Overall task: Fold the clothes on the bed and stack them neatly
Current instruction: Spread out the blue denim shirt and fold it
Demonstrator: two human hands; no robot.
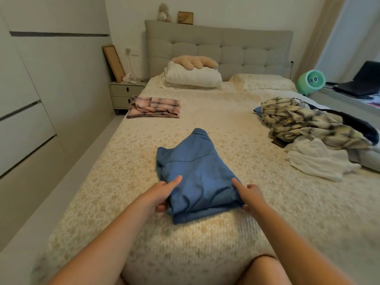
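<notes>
You hold the folded blue shirt (195, 177) mid-bed, left hand (162, 194) and right hand (249, 195) pinching its near corners, underside fingers hidden; it probably goes next onto the pink plaid garment (154, 107), leaving the unfolded pile (308, 128).

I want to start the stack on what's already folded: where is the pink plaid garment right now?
In the head view, the folded pink plaid garment lies at the bed's far left edge, beside the grey nightstand.
</notes>
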